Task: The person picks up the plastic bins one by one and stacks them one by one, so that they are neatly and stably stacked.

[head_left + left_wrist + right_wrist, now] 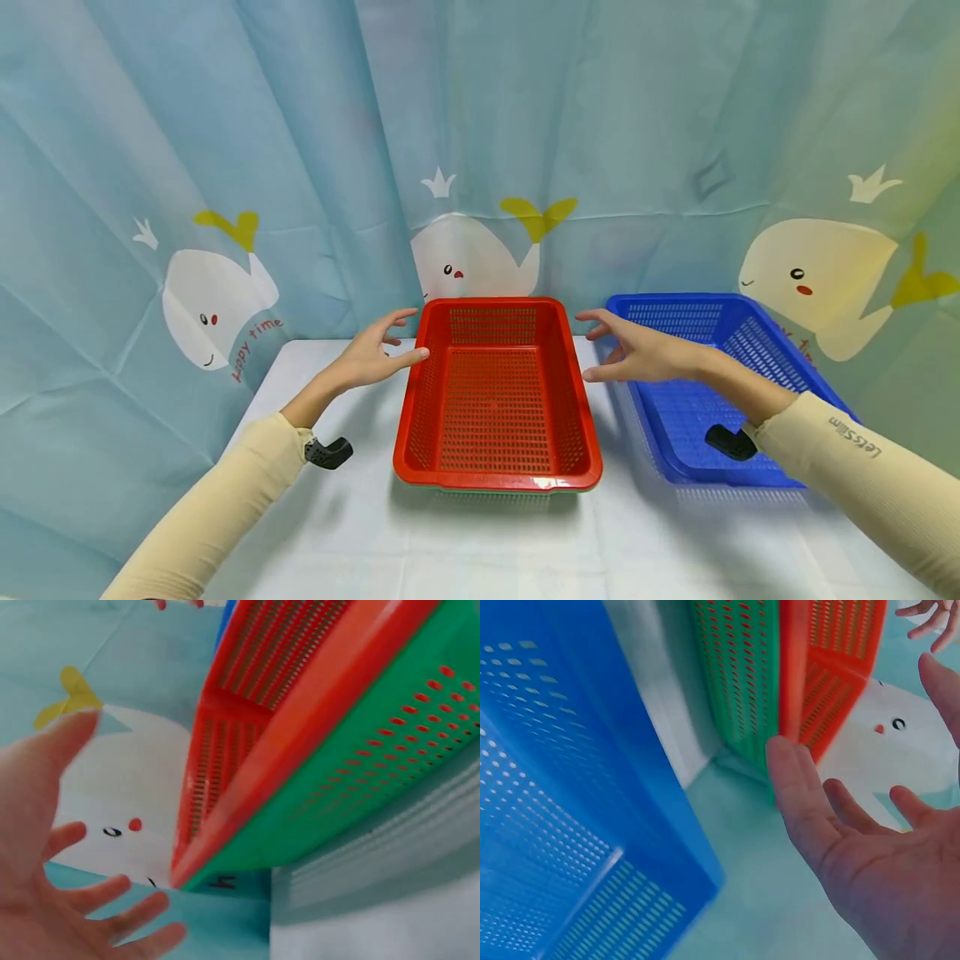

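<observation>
A red perforated basket [491,481] sits nested in a green basket [360,772] in the middle of the white table. On the basket's left side my left hand [377,350] is held with fingers spread, its thumb tip close to the red rim. My right hand [637,350] is on the other side, its fingers pointing in toward the right rim and holding nothing. In the right wrist view the fingertips [784,754] overlap the red rim's edge. Both baskets stand between the two hands, and most of the green one is hidden beneath the red.
A blue perforated basket [675,467] stands on the right of the table [322,533], partly behind my right forearm. A light blue curtain [315,150] printed with white whales hangs along the table's back. Dark wrist cameras [328,452] stick out below the sleeves.
</observation>
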`<move>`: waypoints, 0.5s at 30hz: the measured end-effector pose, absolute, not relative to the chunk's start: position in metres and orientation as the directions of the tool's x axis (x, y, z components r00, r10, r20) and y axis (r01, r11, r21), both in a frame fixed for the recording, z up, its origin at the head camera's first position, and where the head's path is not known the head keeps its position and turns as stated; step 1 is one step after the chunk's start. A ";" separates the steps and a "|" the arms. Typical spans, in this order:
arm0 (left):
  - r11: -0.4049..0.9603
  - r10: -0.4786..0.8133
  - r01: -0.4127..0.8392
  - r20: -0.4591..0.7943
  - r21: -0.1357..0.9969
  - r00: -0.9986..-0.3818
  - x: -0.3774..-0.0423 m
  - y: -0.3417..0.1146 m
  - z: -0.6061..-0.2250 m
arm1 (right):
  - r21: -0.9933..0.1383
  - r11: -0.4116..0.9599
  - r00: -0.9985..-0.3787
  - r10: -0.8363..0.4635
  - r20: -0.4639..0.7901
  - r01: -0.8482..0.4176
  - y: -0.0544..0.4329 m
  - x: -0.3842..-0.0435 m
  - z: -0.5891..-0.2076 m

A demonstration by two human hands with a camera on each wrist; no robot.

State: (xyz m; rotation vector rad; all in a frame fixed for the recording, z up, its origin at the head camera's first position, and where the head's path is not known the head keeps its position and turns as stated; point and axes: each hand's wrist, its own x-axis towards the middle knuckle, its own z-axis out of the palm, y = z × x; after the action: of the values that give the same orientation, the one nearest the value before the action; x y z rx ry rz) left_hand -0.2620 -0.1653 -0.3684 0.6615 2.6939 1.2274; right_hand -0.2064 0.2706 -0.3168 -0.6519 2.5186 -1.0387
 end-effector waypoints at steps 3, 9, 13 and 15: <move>0.561 0.409 0.384 0.157 0.733 -0.899 -0.265 -0.156 -0.363 | -0.681 0.646 -0.843 -0.532 -0.077 -0.345 0.273 -0.206 -0.310; 0.503 0.379 0.424 0.250 0.753 -0.891 -0.267 -0.129 -0.352 | -0.619 0.663 -0.865 -0.500 0.054 -0.422 0.277 -0.207 -0.303; 0.485 0.382 0.447 0.277 0.752 -0.882 -0.269 -0.108 -0.347 | -0.556 0.692 -0.869 -0.478 0.124 -0.460 0.284 -0.209 -0.303; 0.471 0.395 0.456 0.281 0.755 -0.875 -0.269 -0.097 -0.345 | -0.523 0.704 -0.867 -0.471 0.163 -0.481 0.290 -0.209 -0.304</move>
State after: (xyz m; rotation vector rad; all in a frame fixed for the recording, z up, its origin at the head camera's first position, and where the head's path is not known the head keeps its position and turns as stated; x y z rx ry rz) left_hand -0.2695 -0.0968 -0.3452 0.7966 2.7516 1.4462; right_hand -0.2091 0.2900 -0.3039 -0.8151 2.9153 -0.9025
